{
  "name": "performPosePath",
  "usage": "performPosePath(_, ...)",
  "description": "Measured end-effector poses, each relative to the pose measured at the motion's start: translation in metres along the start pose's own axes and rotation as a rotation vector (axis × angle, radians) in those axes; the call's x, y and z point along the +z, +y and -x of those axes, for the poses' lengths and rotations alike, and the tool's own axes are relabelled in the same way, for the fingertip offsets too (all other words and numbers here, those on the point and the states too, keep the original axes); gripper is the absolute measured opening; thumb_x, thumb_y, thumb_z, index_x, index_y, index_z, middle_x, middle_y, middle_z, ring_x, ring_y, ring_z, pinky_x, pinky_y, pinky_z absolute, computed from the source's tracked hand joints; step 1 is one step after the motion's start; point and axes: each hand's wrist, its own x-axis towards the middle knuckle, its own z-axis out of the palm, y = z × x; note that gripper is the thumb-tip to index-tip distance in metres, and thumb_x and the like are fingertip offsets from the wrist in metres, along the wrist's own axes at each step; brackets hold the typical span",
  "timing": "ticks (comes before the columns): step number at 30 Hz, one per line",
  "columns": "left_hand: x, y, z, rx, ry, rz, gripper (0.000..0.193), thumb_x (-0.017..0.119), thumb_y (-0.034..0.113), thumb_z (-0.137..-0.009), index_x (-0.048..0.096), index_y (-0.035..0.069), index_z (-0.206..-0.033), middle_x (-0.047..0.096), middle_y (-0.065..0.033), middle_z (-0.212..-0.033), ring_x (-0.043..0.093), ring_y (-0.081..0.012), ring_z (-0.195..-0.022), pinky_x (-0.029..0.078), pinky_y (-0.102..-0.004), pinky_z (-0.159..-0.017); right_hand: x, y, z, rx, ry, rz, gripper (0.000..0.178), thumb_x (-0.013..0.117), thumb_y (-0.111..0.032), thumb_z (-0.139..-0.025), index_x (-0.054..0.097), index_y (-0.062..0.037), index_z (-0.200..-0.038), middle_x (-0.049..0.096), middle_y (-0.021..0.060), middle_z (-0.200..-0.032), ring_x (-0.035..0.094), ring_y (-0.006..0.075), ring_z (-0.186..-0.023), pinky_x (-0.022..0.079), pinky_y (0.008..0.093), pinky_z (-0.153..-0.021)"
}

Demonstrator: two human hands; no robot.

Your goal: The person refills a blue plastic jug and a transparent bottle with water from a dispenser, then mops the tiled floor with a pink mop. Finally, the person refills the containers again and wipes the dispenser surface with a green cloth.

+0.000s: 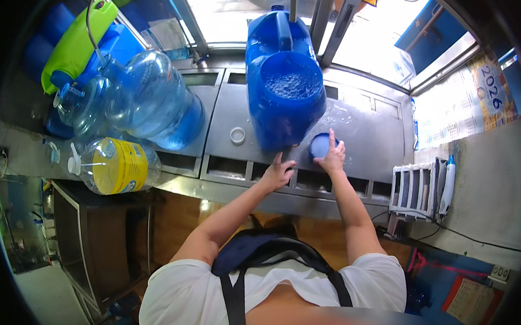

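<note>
A large blue jug [282, 120] stands on the metal counter in front of me. Bubbly water shows at its wide round mouth, and its handle rises behind that. My left hand [277, 176] is close to the jug's near bottom edge, fingers apart and nothing in them. To the right of the jug, my right hand [333, 158] has its fingers and thumb around the rim of a round blue cap [320, 145] with a pale inside. Whether the cap touches the counter, I cannot tell. A white ring [237, 136] lies left of the jug.
Several clear blue bottles [158, 100] crowd the counter's left side, beside a yellow-labelled bottle [121, 167] and a green container [79, 47]. Slots run along the counter's front edge [253, 192]. At right, a white rack [413, 189] has a cord trailing from it.
</note>
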Motion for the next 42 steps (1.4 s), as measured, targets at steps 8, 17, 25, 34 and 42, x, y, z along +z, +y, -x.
performPosePath(8, -0.031, 0.004, 0.044, -0.398, 0.065, 0.026, 0.065, 0.066, 0.033, -0.091, 0.043, -0.003, -0.139, 0.045, -0.0321, -0.136, 0.052, -0.0476, -0.122, 0.045, -0.0476, -0.102, -0.051, -0.131, 0.117, -0.416, -0.15, -0.112, 0.133, 0.092, -0.029, -0.046, 0.02, -0.0218, -0.158, 0.042, 0.0346, -0.132, 0.046, 0.0521, -0.122, 0.042, 0.0549, -0.102)
performPosePath(17, -0.092, -0.002, 0.104, -0.393, 0.193, 0.79, 0.061, 0.065, 0.024, -0.096, 0.032, 0.003, -0.143, 0.048, -0.0137, -0.13, 0.055, -0.0219, -0.117, 0.048, -0.0361, -0.098, -0.07, -0.218, 0.127, -0.728, -0.057, -0.471, 0.133, 0.093, -0.028, -0.049, 0.018, -0.0167, -0.158, 0.025, 0.0321, -0.151, 0.028, 0.0501, -0.14, 0.031, 0.0533, -0.114)
performPosePath(25, -0.136, 0.004, 0.131, -0.257, 0.145, 1.564, 0.046, 0.052, 0.013, -0.102, 0.038, 0.002, -0.145, 0.055, -0.0095, -0.133, 0.057, -0.0181, -0.118, 0.047, -0.0327, -0.101, -0.019, -0.261, 0.131, -0.653, 0.021, -0.974, 0.151, 0.1, -0.037, -0.047, 0.002, -0.0058, -0.158, 0.019, 0.023, -0.159, 0.025, 0.0321, -0.147, 0.025, 0.042, -0.118)
performPosePath(34, -0.14, -0.007, 0.147, -0.255, 0.19, 1.622, 0.04, 0.04, 0.035, -0.105, 0.055, 0.009, -0.132, 0.065, -0.0039, -0.119, 0.065, -0.0167, -0.107, 0.054, -0.0333, -0.092, -0.022, -0.281, 0.144, -0.749, -0.283, -0.928, 0.125, 0.095, -0.047, -0.048, 0.033, -0.0144, -0.152, 0.041, 0.0203, -0.144, 0.037, 0.037, -0.137, 0.029, 0.0448, -0.115)
performPosePath(42, -0.14, 0.027, 0.129, -0.197, 0.254, 1.925, 0.063, 0.038, 0.055, -0.101, 0.05, 0.008, -0.141, 0.057, -0.0148, -0.137, 0.059, -0.0295, -0.122, 0.049, -0.0444, -0.104, -0.08, -0.283, 0.161, -0.732, 0.073, -0.52, 0.119, 0.091, -0.045, -0.045, 0.042, -0.0251, -0.151, 0.034, 0.0318, -0.142, 0.037, 0.052, -0.126, 0.03, 0.0569, -0.11)
